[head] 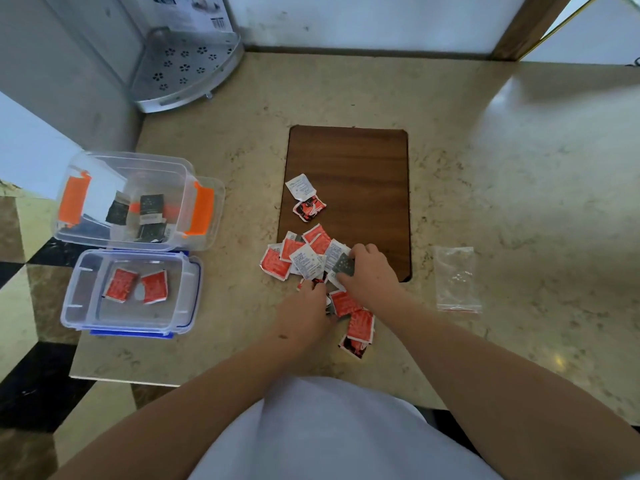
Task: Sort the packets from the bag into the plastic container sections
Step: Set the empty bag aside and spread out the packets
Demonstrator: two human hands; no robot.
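Beige marble countertop (485, 168) carries a dark wooden board (349, 161), and a loose pile of sauce packets (304, 258), red and white, straddles the board's near edge. At the pile's right side lies a grey packet (343, 265); the right hand (370, 271) pinches it between thumb and curled fingers. Just left and nearer, the left hand (304, 313) sits on the pile's near edge with fingers curled down, apparently closing on a packet, though what it grips is hidden beneath the knuckles. Several packets lie partly covered by both hands. Two more packets (306, 197) rest apart, farther up the board.

Well to the right lies the flat clear plastic bag (457, 278). Off to the left, the blue-clipped container (83, 296) holds two red packets; beside it, the orange-clipped container (204, 233) holds dark packets, blurred through its walls.
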